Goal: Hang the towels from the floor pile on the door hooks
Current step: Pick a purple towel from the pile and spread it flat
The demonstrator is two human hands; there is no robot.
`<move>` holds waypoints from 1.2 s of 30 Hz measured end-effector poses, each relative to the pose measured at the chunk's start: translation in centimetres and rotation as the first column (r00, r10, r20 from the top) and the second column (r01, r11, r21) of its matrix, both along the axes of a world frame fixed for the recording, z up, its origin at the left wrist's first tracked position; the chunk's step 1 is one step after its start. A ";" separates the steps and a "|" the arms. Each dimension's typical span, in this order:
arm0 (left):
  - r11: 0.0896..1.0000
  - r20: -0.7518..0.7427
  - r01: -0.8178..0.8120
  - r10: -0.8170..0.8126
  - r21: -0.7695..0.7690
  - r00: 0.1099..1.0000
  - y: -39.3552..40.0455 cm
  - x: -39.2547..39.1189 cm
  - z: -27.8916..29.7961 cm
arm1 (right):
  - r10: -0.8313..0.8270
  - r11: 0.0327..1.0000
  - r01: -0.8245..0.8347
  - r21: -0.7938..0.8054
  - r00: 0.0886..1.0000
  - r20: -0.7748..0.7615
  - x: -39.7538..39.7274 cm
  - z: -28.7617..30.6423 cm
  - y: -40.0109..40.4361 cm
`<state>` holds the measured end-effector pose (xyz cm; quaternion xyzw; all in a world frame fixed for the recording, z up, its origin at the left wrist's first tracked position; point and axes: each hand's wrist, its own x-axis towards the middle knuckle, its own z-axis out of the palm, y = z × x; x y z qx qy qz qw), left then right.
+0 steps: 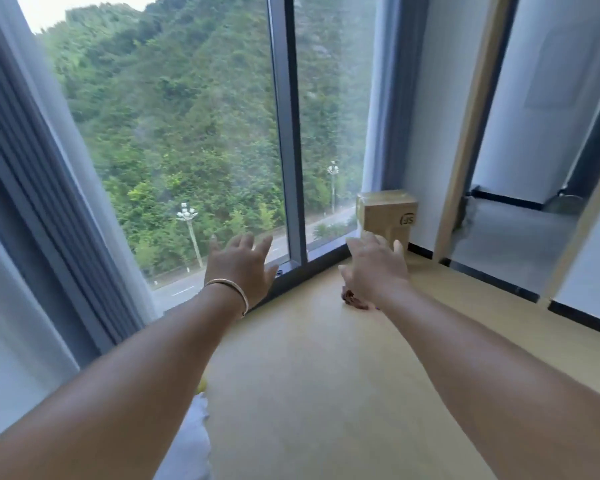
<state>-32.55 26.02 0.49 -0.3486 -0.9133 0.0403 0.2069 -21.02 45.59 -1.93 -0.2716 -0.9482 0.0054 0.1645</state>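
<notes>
Pale wooden floor by window, both hands spread wide and empty, left, right, blurred cardboard box beyond

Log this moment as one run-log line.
left hand: open, empty | right hand: open, reaching forward above small brown object | cardboard box: by window corner | towels: not in view
</notes>
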 end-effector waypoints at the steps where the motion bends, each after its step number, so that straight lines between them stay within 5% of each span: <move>1: 0.999 0.020 0.052 -0.052 -0.002 0.998 2.2 0.6 -0.6 | -0.073 0.997 0.073 -0.010 0.997 0.016 1.8 -0.6 1.6; 8: 0.913 0.197 0.401 -0.407 0.071 0.892 14.5 8.1 -3.3 | -0.394 0.914 0.388 -0.114 0.918 -0.033 10.6 -1.6 6.9; 14: 0.824 0.219 0.509 -0.560 0.249 0.799 18.5 9.4 -3.5 | -0.508 0.861 0.507 -0.035 0.861 -0.023 15.3 -1.1 8.1; 27: 0.729 0.401 0.654 -0.671 0.201 0.624 30.9 4.9 -4.0 | -0.547 0.832 0.541 -0.126 0.837 -0.021 11.4 -1.7 16.3; 36: 0.608 0.552 0.783 -0.700 0.131 0.452 42.6 9.4 -5.6 | -0.630 0.722 0.588 -0.364 0.776 0.005 16.2 -4.0 24.2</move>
